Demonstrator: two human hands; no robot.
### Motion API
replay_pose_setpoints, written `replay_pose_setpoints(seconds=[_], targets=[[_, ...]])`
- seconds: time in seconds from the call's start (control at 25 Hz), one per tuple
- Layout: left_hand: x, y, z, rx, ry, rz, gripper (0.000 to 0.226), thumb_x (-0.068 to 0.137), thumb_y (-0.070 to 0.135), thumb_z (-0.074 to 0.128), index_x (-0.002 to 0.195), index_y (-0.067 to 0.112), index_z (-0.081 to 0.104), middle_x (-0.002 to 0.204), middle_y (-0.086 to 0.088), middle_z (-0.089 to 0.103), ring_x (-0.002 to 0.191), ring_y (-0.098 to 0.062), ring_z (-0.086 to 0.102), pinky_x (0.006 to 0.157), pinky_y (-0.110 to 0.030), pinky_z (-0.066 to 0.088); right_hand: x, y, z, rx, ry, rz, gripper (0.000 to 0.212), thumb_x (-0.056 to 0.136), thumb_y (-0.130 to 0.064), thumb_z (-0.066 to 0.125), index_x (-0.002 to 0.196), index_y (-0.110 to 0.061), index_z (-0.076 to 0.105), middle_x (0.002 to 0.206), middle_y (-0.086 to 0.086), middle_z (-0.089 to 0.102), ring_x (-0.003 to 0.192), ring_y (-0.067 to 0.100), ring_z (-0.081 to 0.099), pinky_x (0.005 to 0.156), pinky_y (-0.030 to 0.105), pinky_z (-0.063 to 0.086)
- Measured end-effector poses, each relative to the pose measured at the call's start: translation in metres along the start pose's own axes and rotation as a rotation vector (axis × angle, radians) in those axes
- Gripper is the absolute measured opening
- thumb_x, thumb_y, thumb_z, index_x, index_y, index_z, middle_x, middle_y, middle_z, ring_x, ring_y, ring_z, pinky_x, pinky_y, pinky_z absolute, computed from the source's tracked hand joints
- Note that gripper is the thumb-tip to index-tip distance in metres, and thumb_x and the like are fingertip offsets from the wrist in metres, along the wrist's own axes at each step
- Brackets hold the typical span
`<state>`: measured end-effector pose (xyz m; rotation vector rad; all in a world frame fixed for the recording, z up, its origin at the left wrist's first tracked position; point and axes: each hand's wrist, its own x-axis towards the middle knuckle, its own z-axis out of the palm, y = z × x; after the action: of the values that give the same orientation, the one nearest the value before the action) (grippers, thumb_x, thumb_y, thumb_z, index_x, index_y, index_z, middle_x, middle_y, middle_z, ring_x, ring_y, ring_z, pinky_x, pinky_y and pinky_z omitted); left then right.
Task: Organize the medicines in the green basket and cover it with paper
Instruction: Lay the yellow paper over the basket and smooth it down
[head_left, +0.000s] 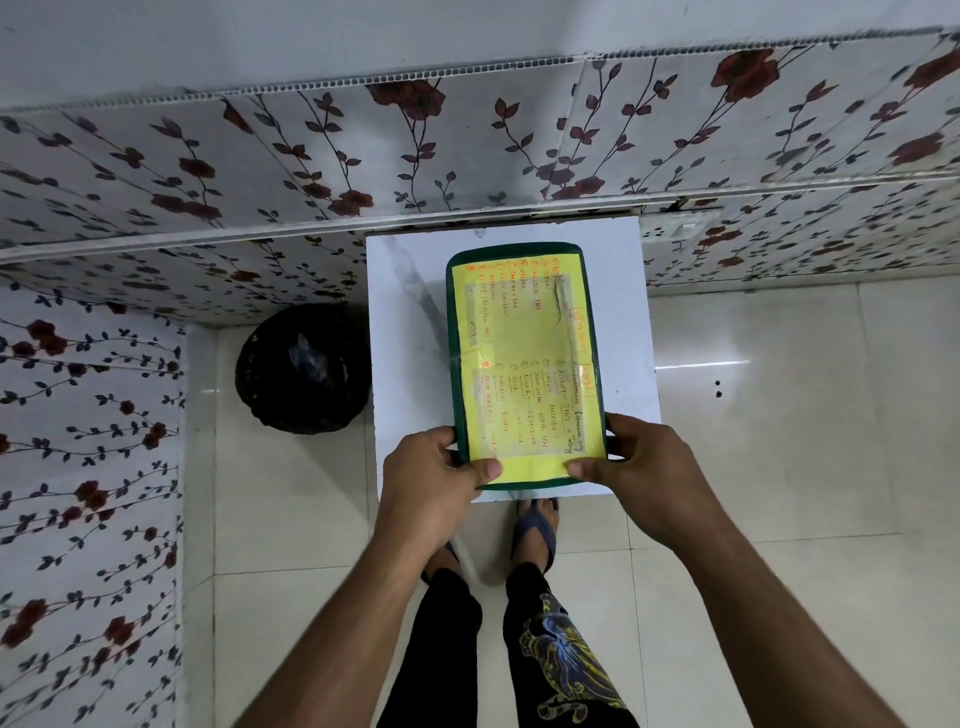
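Note:
The green basket (450, 332) stands on a small white table (405, 322), its long side running away from me. A yellow paper (524, 364) with handwritten orange and dark lines lies flat over its top and hides whatever is inside; no medicines show. My left hand (431, 483) grips the basket's near left corner, thumb pressing on the paper's edge. My right hand (639, 467) grips the near right corner the same way, thumb on the paper.
A black waste bin (304, 369) stands on the tiled floor left of the table. Flower-patterned walls close in behind and to the left. My legs and sandalled feet (535, 530) are just below the table's near edge.

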<state>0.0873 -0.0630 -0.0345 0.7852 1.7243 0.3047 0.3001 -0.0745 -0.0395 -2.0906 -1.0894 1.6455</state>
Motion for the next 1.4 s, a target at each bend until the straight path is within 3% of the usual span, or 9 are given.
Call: replay_pose_setpoints(seconds=[0.2,0.36,0.44,0.56,0.72,0.84,1.0,1.16,1.4], targets=[[0.001,0.006,-0.009,0.082,-0.068,-0.028,0.042,0.073,0.017,0.083,0.113,0.015,0.071,0.096,0.001,0.077,0.087,-0.021,0.074,0.083,-0.043,0.060,0.002,0.000,-0.003,-0.051,-0.069,0.032,0.065,0.076,-0.030,0.083,0.135,-0.028,0.056,0.109,-0.016,0.066,0.095,0.008,0.067,0.076,0.018,0.051],[0.027,0.032,-0.037,0.166,-0.296,-0.122,0.117,0.050,0.066,0.083,0.149,0.029,0.033,0.141,0.000,0.055,0.127,-0.026,0.055,0.104,-0.051,0.045,0.027,-0.029,-0.025,-0.095,-0.143,0.044,0.097,0.066,-0.066,0.075,0.146,-0.024,0.044,0.140,-0.005,0.054,0.122,0.021,0.057,0.099,0.039,0.047],[0.045,0.057,-0.033,0.072,-0.131,0.027,0.096,0.069,0.069,0.069,0.149,0.032,0.030,0.146,0.001,0.049,0.132,-0.023,0.049,0.109,-0.047,0.039,0.049,-0.057,-0.023,0.020,0.031,-0.017,0.073,0.085,-0.058,0.063,0.146,-0.022,0.045,0.141,-0.001,0.053,0.127,0.022,0.053,0.098,0.036,0.042],[0.074,0.092,-0.009,-0.075,0.071,0.225,0.061,0.093,0.055,0.048,0.146,0.026,0.040,0.142,0.004,0.053,0.125,-0.014,0.051,0.096,-0.029,0.038,0.085,-0.091,-0.008,0.226,0.140,-0.086,0.055,0.096,-0.053,0.045,0.140,-0.021,0.053,0.139,0.001,0.058,0.126,0.024,0.054,0.104,0.044,0.043],[0.097,0.098,0.008,-0.094,0.172,0.337,0.031,0.102,0.040,0.037,0.116,0.019,0.055,0.088,0.010,0.059,0.080,-0.007,0.055,0.065,-0.024,0.038,0.103,-0.101,0.005,0.293,0.204,-0.094,0.039,0.104,-0.040,0.036,0.124,-0.021,0.064,0.114,-0.002,0.069,0.108,0.021,0.062,0.089,0.037,0.046],[0.103,0.096,0.013,-0.107,0.196,0.363,0.025,0.103,0.037,0.036,0.106,0.019,0.053,0.075,0.009,0.050,0.063,-0.007,0.044,0.058,-0.025,0.035,0.107,-0.098,0.009,0.321,0.251,-0.120,0.036,0.104,-0.037,0.037,0.117,-0.022,0.066,0.108,-0.003,0.070,0.104,0.018,0.063,0.090,0.037,0.048],[0.091,0.101,0.003,-0.154,0.101,0.263,0.038,0.101,0.048,0.035,0.127,0.023,0.047,0.097,0.007,0.058,0.081,-0.004,0.053,0.069,-0.024,0.041,0.102,-0.091,0.001,0.293,0.213,-0.108,0.044,0.102,-0.045,0.037,0.132,-0.022,0.058,0.125,-0.001,0.066,0.113,0.020,0.060,0.099,0.043,0.048],[0.059,0.060,-0.015,-0.136,-0.041,0.159,0.049,0.090,0.052,0.057,0.135,0.032,0.050,0.124,0.010,0.062,0.109,-0.010,0.061,0.090,-0.033,0.046,0.064,-0.052,0.002,0.185,0.072,-0.059,0.048,0.099,-0.051,0.039,0.141,-0.030,0.048,0.129,-0.004,0.063,0.108,0.019,0.065,0.088,0.040,0.054],[0.058,0.054,-0.012,-0.159,-0.094,0.134,0.033,0.093,0.034,0.061,0.125,0.032,0.060,0.118,0.008,0.068,0.107,-0.013,0.064,0.094,-0.041,0.052,0.062,-0.056,0.008,0.276,0.054,-0.075,0.036,0.104,-0.039,0.037,0.137,-0.032,0.050,0.121,-0.008,0.065,0.104,0.013,0.065,0.084,0.034,0.053]])
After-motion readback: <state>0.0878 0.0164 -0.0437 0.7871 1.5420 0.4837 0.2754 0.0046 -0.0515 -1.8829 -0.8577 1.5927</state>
